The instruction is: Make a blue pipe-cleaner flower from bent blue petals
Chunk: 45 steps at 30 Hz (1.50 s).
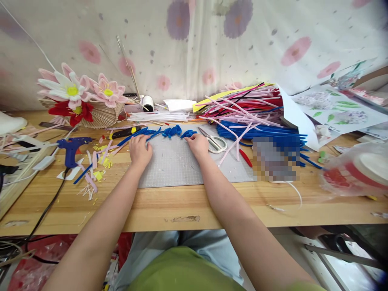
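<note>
Reaching over the wooden bench point(178, 204), both arms came in from six o'clock, cut off by the lower edge of the view. From the middle of the grey mat point(172, 165), the left hand point(140, 152) lay at ten o'clock against some blue stems point(146, 131); its fingertips were hard to make out, so whether that grip was spread or pinching could not be told. At one o'clock the right hand point(197, 145) had its thumb and finger together, pinching the near edge of a blue curl point(189, 133), which they partly hid. More bent blue pieces point(172, 131) lay at twelve, between the hands, too small to show how they were joined.

Scissors point(216, 143) lay at two o'clock, just beside the right hand. Past them was a blue bundle point(260, 130), partly covered by pale pink stems point(250, 133). At three o'clock a pixelated patch masked whatever was there, and farther out a clear plastic bag point(336, 176) was blurred, cut off by the view's edge.

A glue gun point(71, 150) lay at nine o'clock, its cable point(50, 206) running over the bench's near edge. Well beyond the left hand, at ten, the white, pink and red flowers point(72, 91) overlapped, hiding one another's petals.
</note>
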Available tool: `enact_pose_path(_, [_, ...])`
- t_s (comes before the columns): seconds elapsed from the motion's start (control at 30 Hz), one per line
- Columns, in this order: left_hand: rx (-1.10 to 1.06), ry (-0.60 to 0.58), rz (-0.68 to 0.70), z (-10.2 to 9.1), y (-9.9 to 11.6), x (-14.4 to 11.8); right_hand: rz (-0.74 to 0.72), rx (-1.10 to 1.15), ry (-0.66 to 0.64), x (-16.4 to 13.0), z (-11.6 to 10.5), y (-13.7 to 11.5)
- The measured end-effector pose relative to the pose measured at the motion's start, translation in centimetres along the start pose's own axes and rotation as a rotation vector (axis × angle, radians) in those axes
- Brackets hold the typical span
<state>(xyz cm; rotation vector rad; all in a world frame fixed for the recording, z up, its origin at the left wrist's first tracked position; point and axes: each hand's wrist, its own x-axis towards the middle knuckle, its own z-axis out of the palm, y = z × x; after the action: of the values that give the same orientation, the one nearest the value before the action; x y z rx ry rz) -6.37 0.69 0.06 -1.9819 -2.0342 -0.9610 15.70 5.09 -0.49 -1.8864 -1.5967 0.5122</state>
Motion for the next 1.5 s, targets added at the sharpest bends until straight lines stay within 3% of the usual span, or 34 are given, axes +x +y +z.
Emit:
enact_pose_path(0.23, [0.076,-0.089,-0.233,0.1,-3.3,0.7,-0.280,-0.003,0.052,-0.2,1.0,-0.1])
enact_pose_path(0.43, [-0.007,0.002,-0.306,-0.8,-2.9,-0.2,-0.310,0.023,0.084,-0.8,1.2,-0.9])
enact_pose_path(0.63, [-0.101,-0.006,-0.339,-1.9,-2.2,-0.5,-0.439,0.005,0.020,-2.7,1.6,-2.0])
enact_pose_path(0.8, [-0.305,-0.160,-0.458,-1.7,-2.2,-0.2,-0.551,-0.024,-0.005,-3.7,2.2,-2.6])
enact_pose_path(1.0, [-0.076,-0.264,-0.351,-2.0,-1.8,-0.4,-0.582,-0.056,-0.083,-3.8,2.6,-2.5])
enact_pose_path(1.1, [-0.051,-0.162,-0.389,-2.4,-2.1,-0.4,-0.580,-0.051,-0.108,-3.9,2.5,-2.6])
enact_pose_path(1.23, [-0.059,0.040,-0.484,-3.1,-3.2,-0.2,-0.578,-0.015,-0.037,-4.5,2.3,-3.2])
enact_pose_path(1.33, [-0.119,0.064,-0.351,-3.1,-3.3,-0.2,-0.634,-0.034,0.025,-4.8,2.3,-3.6])
enact_pose_path(1.43, [-0.232,-0.090,-0.130,-2.6,-2.1,-0.5,-0.663,-0.126,0.028,-4.6,2.3,-3.7])
enact_pose_path(1.5, [-0.276,-0.196,-0.057,-2.3,-1.0,-0.8,-0.643,-0.181,0.009,-4.2,2.1,-3.5])
